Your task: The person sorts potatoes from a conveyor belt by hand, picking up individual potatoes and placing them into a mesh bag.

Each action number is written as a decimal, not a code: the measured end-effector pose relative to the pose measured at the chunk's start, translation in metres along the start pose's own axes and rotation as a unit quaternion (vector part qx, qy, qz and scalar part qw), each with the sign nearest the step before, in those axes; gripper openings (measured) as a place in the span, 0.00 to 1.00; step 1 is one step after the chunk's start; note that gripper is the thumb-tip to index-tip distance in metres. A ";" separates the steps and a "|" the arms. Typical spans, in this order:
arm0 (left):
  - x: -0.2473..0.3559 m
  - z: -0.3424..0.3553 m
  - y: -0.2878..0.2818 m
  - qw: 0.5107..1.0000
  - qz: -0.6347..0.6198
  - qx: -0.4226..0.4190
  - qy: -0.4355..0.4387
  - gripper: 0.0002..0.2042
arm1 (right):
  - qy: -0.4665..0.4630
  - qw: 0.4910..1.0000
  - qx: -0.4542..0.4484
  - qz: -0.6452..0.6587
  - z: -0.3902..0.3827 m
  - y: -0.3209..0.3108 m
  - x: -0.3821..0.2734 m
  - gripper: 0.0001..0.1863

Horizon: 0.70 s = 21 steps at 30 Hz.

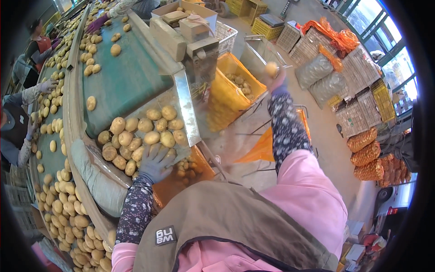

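My left hand (pixel 156 162), in a grey-blue glove, lies with its fingers spread on the potatoes (pixel 135 141) heaped at the belt's lower end. It does not close round any of them. Stretched far out to the right, my right hand (pixel 277 82) is somewhat blurred and has a potato (pixel 272 69) at its fingertips. The potato is beside a pale open-topped container (pixel 258 53). Nearer the belt hangs an orange mesh bag (pixel 226 97) with potatoes inside. Below my left hand, another orange bag (pixel 199 161) holds more potatoes.
A green conveyor belt (pixel 131 68) carries scattered potatoes. Left of its wooden rail (pixel 72 99), a second lane is thick with potatoes. Co-workers' gloved hands (pixel 47 86) work there. Stacked crates (pixel 358 68), filled sacks (pixel 324 77) and red-orange net bags (pixel 366 154) stand right.
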<state>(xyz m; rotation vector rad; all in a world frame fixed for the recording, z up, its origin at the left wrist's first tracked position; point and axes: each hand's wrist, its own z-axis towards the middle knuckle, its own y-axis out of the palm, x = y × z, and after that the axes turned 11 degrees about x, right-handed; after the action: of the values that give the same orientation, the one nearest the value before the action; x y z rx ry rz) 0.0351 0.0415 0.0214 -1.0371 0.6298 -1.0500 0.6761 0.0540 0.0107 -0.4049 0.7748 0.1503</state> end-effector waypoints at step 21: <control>0.005 -0.068 0.007 0.963 0.127 0.147 -0.185 0.27 | -0.318 0.773 -0.547 -0.051 -0.284 0.133 -0.364 0.26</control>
<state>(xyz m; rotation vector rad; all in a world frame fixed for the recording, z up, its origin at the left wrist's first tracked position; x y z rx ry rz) -0.0172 0.0120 -0.0127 -0.8366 0.2797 -0.6748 0.1971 0.0653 0.0452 -1.4210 -0.1061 0.6138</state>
